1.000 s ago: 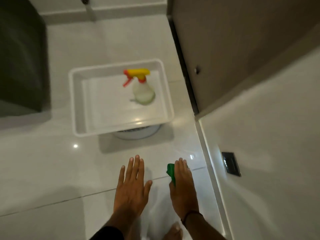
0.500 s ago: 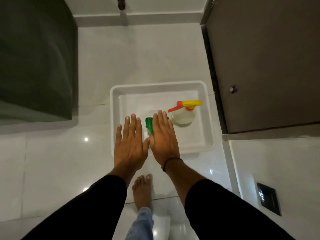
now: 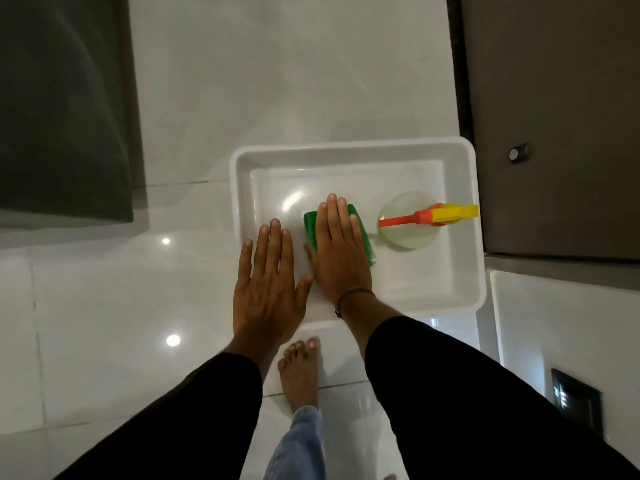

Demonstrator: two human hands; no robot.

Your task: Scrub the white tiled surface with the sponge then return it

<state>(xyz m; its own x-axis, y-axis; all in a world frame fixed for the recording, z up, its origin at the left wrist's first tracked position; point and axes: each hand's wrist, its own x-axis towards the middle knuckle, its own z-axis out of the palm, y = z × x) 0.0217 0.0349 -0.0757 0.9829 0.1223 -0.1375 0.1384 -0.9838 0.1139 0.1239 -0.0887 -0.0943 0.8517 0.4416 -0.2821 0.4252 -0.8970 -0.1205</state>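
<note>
In the middle of the white tray (image 3: 346, 150), the right hand (image 3: 341, 258) lies flat on the green sponge (image 3: 310, 223), and the left hand (image 3: 266, 292) is flat too, holding nothing.

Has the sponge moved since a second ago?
Yes. The sponge went from the floor in front of the white tray to inside it, beside the spray bottle, under the right hand.

My right hand (image 3: 341, 251) covers most of the sponge (image 3: 310, 226) (just green edges showing). My second foot (image 3: 389, 477) is cropped at the bottom.
</note>
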